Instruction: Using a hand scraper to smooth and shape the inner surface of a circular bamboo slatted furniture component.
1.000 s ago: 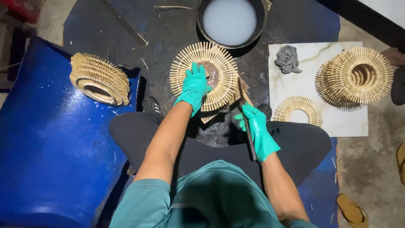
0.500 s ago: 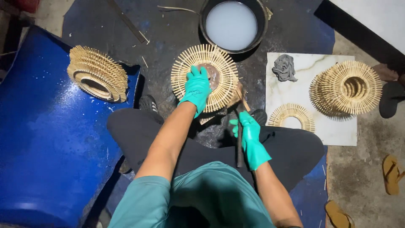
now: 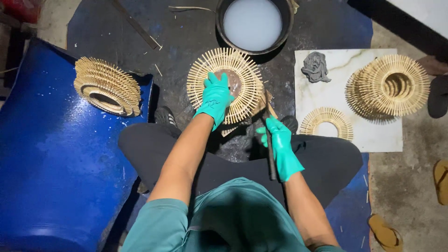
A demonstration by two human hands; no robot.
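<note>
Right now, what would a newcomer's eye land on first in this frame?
Probably the two teal-gloved hands at centre: the left hand presses on a round sunburst ring of bamboo sticks, while the right hand grips a dark stick-like tool beside it. Next, the black basin of milky liquid at top, and the stacked rings on the white slab at right.

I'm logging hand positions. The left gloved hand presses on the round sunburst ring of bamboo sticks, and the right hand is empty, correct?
Not quite. In the head view the left gloved hand does press the round sunburst ring of bamboo sticks, but the right gloved hand grips a dark thin stick-like tool.
</note>
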